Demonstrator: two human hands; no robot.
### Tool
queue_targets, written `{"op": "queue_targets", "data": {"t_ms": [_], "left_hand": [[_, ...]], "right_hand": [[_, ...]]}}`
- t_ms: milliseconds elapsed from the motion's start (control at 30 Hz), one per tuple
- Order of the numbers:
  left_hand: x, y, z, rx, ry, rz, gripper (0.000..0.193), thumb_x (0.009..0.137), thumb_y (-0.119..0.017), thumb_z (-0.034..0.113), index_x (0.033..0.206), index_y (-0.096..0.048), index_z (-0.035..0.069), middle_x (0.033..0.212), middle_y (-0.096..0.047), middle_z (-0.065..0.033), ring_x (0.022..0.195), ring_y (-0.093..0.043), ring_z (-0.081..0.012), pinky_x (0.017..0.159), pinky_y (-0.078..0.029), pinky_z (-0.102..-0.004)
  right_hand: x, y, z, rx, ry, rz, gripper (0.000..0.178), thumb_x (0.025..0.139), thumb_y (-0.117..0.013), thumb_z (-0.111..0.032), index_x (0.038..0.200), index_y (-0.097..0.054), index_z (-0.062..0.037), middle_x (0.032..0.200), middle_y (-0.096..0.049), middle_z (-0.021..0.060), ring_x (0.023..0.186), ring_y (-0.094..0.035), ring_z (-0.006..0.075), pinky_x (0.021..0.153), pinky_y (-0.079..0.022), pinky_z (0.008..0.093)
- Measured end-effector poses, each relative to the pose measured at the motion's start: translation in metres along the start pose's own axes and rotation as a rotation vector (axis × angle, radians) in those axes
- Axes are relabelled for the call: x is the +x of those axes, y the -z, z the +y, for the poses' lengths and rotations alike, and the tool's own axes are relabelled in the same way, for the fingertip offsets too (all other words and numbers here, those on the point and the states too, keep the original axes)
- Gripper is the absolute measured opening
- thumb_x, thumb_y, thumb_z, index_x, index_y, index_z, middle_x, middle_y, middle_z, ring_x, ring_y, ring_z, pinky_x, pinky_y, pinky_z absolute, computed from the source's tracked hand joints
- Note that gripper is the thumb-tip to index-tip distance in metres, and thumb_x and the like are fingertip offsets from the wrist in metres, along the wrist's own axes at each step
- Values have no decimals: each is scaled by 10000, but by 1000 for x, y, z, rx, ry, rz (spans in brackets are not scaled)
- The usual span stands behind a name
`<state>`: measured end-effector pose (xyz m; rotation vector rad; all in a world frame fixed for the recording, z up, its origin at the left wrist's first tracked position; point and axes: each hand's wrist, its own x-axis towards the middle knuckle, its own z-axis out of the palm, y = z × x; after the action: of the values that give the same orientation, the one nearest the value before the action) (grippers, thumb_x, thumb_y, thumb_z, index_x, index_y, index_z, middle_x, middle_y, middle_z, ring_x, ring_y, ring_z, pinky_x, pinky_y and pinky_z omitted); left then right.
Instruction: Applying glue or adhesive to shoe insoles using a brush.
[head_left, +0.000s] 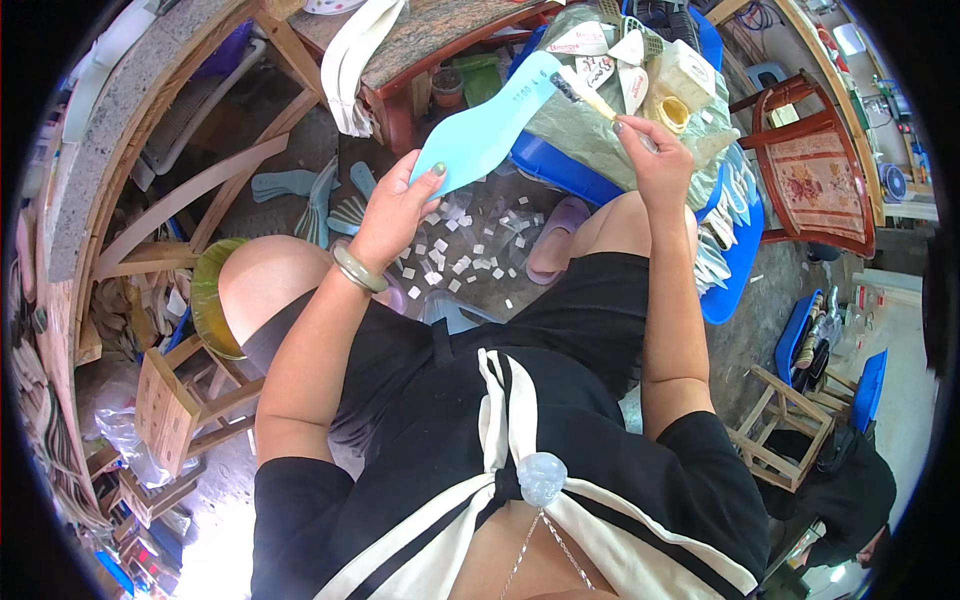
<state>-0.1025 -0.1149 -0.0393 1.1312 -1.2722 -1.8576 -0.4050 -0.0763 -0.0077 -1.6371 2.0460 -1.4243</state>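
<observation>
My left hand (393,207), wearing a bangle, is closed around the wide end of a light blue shoe insole (480,135). The insole slants up and away to the right, its narrow heel end farthest from me. Pinched in my right hand (657,160) is a brush (598,102) with a pale handle and dark bristles. Its bristles are at the insole's heel end; whether they press on it I cannot tell. Just beyond my right hand are a yellow-rimmed pot (672,114) and a whitish plastic container (686,75). White insole-like pieces (632,85) with red print lie beside them.
A sheet-covered surface (575,135) sits over a blue tray (560,170). Insoles fill another blue tray (735,275) at right. White scraps (460,265) litter the floor. Around me are a wooden chair (815,165), stools (165,410) and another person (850,490).
</observation>
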Motion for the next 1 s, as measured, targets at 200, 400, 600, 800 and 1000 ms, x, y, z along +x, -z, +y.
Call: {"op": "queue_targets", "data": {"t_ms": [200,400,600,800,1000], "left_hand": [[-1,2,3,156,13,-30,345,925,-527,311,1179,-522,77,1009,-576,16,896,-515,-62,778,-453,-254],[4,4,-5,193,29,-106,353,926,-521,298,1188,-523,61,991,-579,7,849,-510,-63,748,-451,-239],[6,-3,-8,185,-11,-85,322,935,-506,241,1179,-522,31,966,-588,-11,829,-528,-66,737,-465,-240],[6,-3,-12,198,-27,-86,315,936,-502,221,1178,-519,21,938,-593,-16,816,-538,-67,729,-473,-247],[6,0,-14,266,-45,-55,313,925,-517,221,1169,-529,25,856,-584,0,717,-498,-58,648,-444,-238]], "right_hand": [[17,12,5,-75,-88,-74,156,789,-692,-154,908,-717,-56,846,-691,33,780,-613,86,728,-455,213],[43,25,3,-144,281,-274,122,765,-695,-131,863,-713,-61,771,-668,52,722,-629,151,652,-478,252],[41,18,-16,-107,519,-490,98,746,-698,-90,838,-703,-56,711,-618,66,640,-604,200,590,-469,274],[9,-19,-35,45,582,-541,108,730,-701,-37,837,-700,-42,699,-607,53,605,-577,173,539,-446,271],[2,-27,-39,39,528,-534,114,729,-708,-51,843,-704,-50,713,-616,50,624,-582,159,549,-444,257]]}}
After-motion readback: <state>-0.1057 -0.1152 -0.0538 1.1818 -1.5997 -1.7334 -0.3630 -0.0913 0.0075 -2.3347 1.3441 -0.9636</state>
